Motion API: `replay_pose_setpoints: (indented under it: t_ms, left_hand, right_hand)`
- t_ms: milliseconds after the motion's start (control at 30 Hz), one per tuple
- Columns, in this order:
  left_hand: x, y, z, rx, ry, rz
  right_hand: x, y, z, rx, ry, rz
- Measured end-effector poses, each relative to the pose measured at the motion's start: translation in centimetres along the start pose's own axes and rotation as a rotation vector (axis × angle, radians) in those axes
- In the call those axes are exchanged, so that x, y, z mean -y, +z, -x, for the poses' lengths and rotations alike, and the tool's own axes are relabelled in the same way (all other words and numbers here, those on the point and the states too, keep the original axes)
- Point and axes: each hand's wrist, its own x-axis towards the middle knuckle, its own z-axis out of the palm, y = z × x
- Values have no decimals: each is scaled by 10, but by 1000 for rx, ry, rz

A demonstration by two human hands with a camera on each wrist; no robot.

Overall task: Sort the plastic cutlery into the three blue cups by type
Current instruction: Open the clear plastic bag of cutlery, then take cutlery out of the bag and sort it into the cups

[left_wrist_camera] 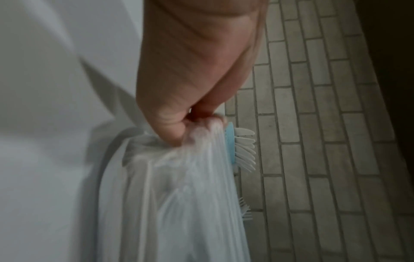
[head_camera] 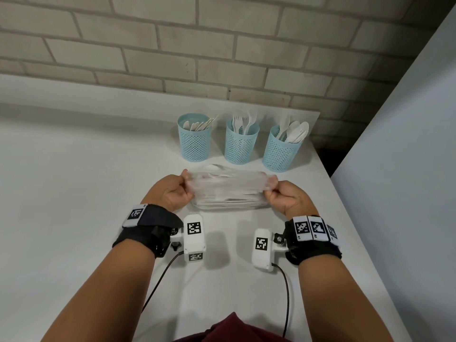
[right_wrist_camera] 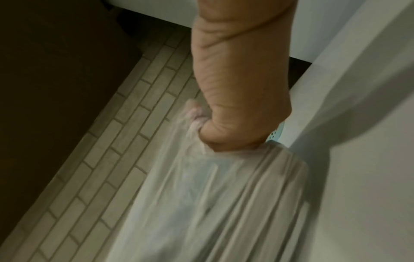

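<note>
1. Your left hand (head_camera: 172,193) and right hand (head_camera: 283,197) each pinch an end of the clear plastic bag (head_camera: 229,191), stretched just over the white worktop (head_camera: 74,193).
2. Thin, slippery film; light, stiff white cutlery inside, so keep gripping the bunched ends.
3. Three blue mesh cups (head_camera: 241,144) stand behind, already filled with cutlery.

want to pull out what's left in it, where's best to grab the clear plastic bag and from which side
Grip the clear plastic bag at its two gathered ends, from the outer sides, as the left hand and right hand do. The film is limp and stretched sideways, so bunched ends probably hold firmest and keep the middle taut.
</note>
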Motion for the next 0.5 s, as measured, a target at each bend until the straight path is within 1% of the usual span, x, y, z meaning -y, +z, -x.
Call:
replay_pose_setpoints:
  t_ms: [33, 67, 133, 167, 200, 233, 267, 300, 333, 367, 400, 433, 467, 500]
  left_hand:
    - [0, 0, -3, 4, -14, -13]
    - [0, 0, -4, 24, -32, -43]
    - [-2, 1, 1, 118, -50, -150]
    - [-3, 2, 2, 173, -33, -260]
    - [-3, 4, 6, 207, 23, -448]
    - [-3, 7, 13, 216, 113, -689]
    - [-3, 9, 18, 196, 226, -939]
    - [-3, 10, 21, 164, 351, -1163]
    - [-3, 12, 21, 137, 462, -1337]
    - [-3, 12, 20, 113, 539, -1467]
    - [-2, 14, 19, 95, 575, -1546]
    - [0, 15, 17, 82, 581, -1580]
    - [2, 16, 16, 76, 565, -1592]
    - [4, 17, 16, 81, 552, -1600]
  right_hand:
    - [1, -2, -1, -28, -22, -41]
    - [-1, -4, 2, -42, -51, 0]
    - [-3, -5, 5, -35, -122, 190]
    - [-4, -3, 4, -67, -202, 366]
    - [-4, 0, 6, -101, -283, 514]
    - [-2, 7, 6, -150, -341, 578]
    - [-1, 14, 8, -197, -405, 676]
    - [0, 21, 8, -258, -496, 884]
    - [0, 27, 11, -330, -629, 1150]
    - [-1, 34, 16, -389, -760, 1367]
    - [-5, 40, 25, -396, -910, 1492]
    - [-9, 48, 33, -328, -1018, 1551]
    - [-13, 55, 38, -192, -1050, 1556]
    - [-18, 60, 39, -39, -1000, 1587]
